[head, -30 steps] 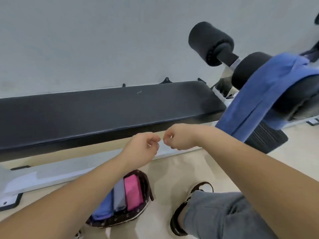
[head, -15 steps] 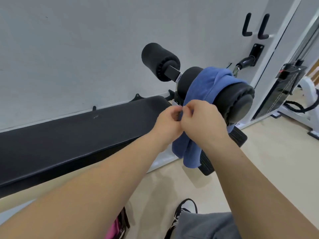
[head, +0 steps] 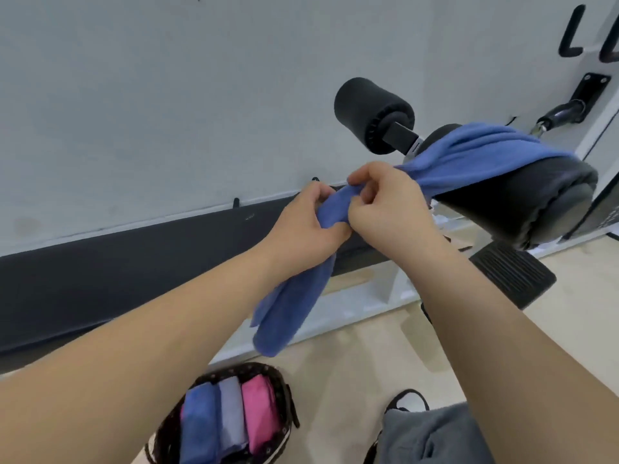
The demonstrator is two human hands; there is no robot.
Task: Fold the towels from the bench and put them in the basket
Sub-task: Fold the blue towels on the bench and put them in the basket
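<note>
Padding of the black bench (head: 117, 272) runs along the left side, set against a pale wall. Below it, on the light floor, stands a dark woven basket (head: 287, 401) with three folded towels side by side inside: a folded blue towel (head: 199, 426) on the left, a grey towel (head: 231, 413) in the middle and a pink towel (head: 259, 413) on the right.

Above the basket, the left hand (head: 301, 229) reaches in from the lower left. Its fingers are curled round a bunched part of the blue towel (head: 469, 149), whose loose end hangs down from under the palm, in front of the bench and above the basket. Just to the right, touching the left hand, the right hand (head: 388, 205) pinches the same bunched part, fingers bent and thumb tucked in against the cloth. From this hand the towel stretches up and to the right, and its far end lies draped over the near foam roller (head: 522, 202) at the end of the bench.

A second foam roller (head: 365, 112) sticks out behind it, toward the wall. Under the near roller lies a ribbed black foot plate (head: 512, 276). At the bottom right are a dark shoe (head: 405, 400) and a grey trouser leg (head: 432, 437). Black hooks (head: 572, 38) are fixed to the wall in the top right corner.
</note>
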